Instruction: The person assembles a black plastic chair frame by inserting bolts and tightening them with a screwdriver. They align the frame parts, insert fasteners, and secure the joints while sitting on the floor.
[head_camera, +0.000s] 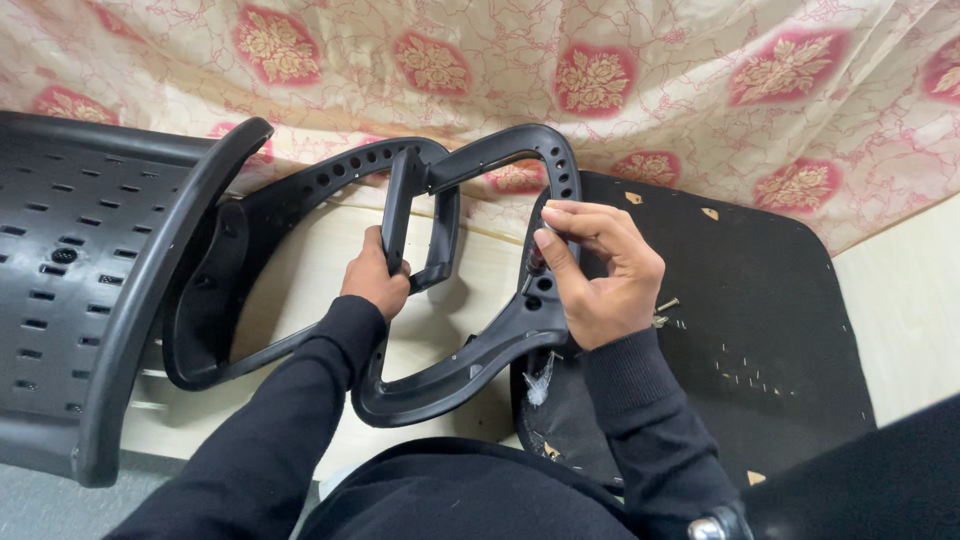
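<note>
The left hand (375, 280) grips the black chair frame (470, 370) at its middle bar; the right hand (600, 275) pinches its right rim. Loose screws (665, 310) lie on the seat board (760, 300), not yet fitted.

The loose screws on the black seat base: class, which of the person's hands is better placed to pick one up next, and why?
Probably the right hand: the screws lie just beside it on the seat base. The left hand grips the armrest frame, steadying it.
</note>
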